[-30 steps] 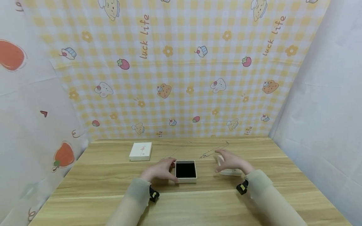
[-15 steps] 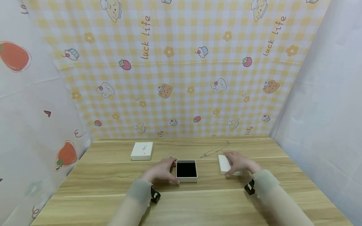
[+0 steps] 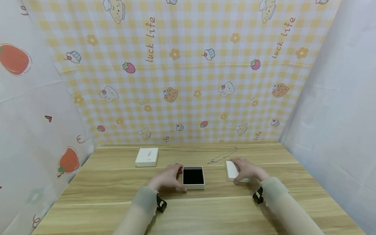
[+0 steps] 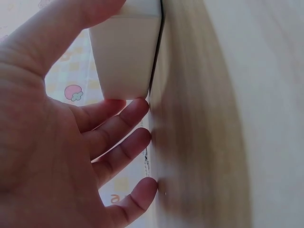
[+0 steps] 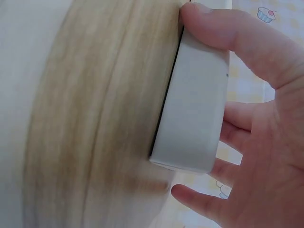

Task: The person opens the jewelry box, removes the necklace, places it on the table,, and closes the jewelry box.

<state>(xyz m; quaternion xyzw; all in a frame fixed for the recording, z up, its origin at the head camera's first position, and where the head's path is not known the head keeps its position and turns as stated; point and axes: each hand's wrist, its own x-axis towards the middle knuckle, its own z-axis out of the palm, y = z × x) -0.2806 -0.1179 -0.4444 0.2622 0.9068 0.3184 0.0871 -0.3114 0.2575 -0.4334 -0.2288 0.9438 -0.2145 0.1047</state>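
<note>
Near the middle of the table, an open white jewelry box (image 3: pixel 193 187) with a black lining sits upright. My left hand (image 3: pixel 168 178) grips its left side, thumb at the near corner and fingers at the far one. In the left wrist view, the box's plain white wall (image 4: pixel 124 59) shows between thumb and fingers. Farther right, a white box lid (image 3: pixel 232 170) lies flat on the table. My right hand (image 3: pixel 247 170) holds it across, thumb on the near edge and fingers at the far edge. The hand hides much of the lid's top.
Behind the open box lies a silver necklace (image 3: pixel 212 161) stretched toward the back right. A second, thinner chain (image 3: pixel 176 164) lies partly behind the left hand. A closed white box (image 3: pixel 147 157) with a pink print stands at back left. Patterned cloth (image 3: pixel 188 78) hangs behind the wooden table (image 3: pixel 205 215).
My right hand has shifted right and come down around the box lid, where it now stays. The left hand keeps its grip on the open box.
</note>
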